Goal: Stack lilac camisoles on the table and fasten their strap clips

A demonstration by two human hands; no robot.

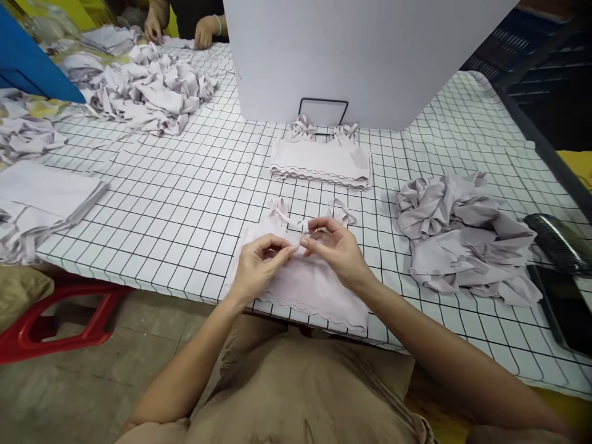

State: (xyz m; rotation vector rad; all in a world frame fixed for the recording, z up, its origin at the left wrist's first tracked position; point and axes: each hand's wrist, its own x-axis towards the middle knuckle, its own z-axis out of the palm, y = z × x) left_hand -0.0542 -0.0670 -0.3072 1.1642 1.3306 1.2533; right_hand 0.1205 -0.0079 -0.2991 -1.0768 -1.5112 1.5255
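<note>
A pale pink camisole (319, 293) with thin straps (342, 214) and a wavy hem lies flat at the near edge of the table, in front of me. My left hand (259, 264) is closed, thumb and forefinger pinching the camisole near its top edge. Close beside it, my right hand (340, 254) also pinches at the top edge, with its other fingers curled. The fingertips of both hands almost meet. What lies exactly between them is too small to make out. Beyond the camisole rests a neat stack of similar camisoles (321, 161).
A large white board (361, 55) stands behind the stack. To the right are a crumpled garment pile (462, 240), a dark rounded object (557, 243) and a phone (567, 308). Left are folded garments (46, 191), a loose heap (148, 92) and a red stool (87, 327). Another person's hands (206, 32) handle fabric.
</note>
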